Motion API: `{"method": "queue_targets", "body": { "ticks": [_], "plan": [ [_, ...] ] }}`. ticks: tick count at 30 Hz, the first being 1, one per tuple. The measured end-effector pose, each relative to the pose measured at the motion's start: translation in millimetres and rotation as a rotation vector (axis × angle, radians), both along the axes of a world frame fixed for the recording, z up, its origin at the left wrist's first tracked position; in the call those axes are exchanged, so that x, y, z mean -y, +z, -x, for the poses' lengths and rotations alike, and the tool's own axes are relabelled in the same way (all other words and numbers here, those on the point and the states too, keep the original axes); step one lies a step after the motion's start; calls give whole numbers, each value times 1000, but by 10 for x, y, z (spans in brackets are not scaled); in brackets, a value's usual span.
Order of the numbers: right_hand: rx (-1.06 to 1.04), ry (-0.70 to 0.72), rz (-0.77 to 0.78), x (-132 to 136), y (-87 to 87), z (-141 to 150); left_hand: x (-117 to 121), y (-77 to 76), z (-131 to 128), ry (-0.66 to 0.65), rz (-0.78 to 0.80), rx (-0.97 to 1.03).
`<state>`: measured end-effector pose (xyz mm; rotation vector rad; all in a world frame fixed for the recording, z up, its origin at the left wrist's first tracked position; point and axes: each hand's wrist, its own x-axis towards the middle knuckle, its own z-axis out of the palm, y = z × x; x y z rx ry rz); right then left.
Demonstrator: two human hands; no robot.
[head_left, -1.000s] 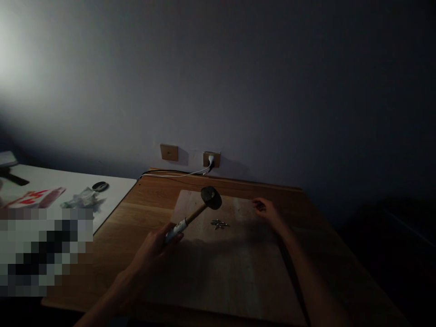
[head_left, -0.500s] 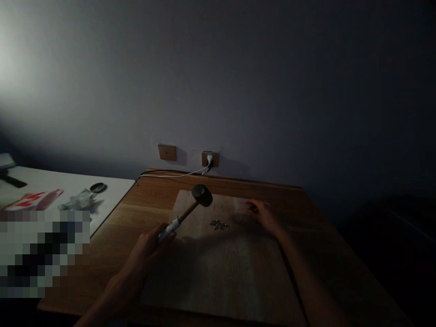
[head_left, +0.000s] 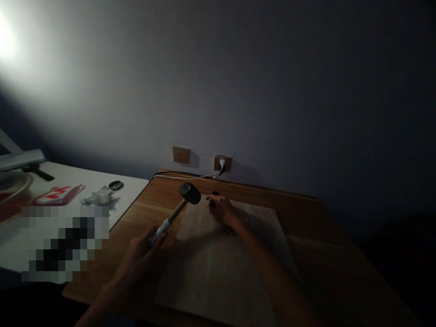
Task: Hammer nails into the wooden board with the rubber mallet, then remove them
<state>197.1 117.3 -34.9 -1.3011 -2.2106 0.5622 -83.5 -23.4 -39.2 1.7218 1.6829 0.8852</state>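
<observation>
My left hand (head_left: 145,243) is closed around the pale, wrapped grip of a rubber mallet (head_left: 190,194), whose dark head is raised over the back left corner of a wooden board (head_left: 211,272). Over the back left part of that board, my right hand (head_left: 220,209) has its fingers drawn together, pointing down at the surface. Whatever they may hold is too small and dark to make out. A small pile of metal nails (head_left: 229,231) lies on the board, partly covered by my right wrist.
The board rests on a brown wooden table (head_left: 327,254) against the wall. Behind it, a plug with cables sits in a wall socket (head_left: 223,163), beside another wall plate (head_left: 180,155). On the left, a white table (head_left: 132,188) carries a red-and-white packet (head_left: 59,194), crumpled clear plastic and a round dark object.
My right hand has moved left along the back of the board, from its right corner toward its left side. The mallet has shifted slightly left. The view has turned a little left.
</observation>
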Motion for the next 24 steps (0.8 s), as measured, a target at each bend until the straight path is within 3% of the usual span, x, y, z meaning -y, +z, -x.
{"method": "queue_targets", "body": {
  "ticks": [9,15,24],
  "plan": [
    [69,50,10,-86,-8,119,39,-11,85,-34,-3,3],
    [-11,22,37,-105,-84,88,33,-108,90,-52,2,23],
    [-117,-49,31,-8,-208,67,37,-111,94,-52,-1,39]
  ]
}}
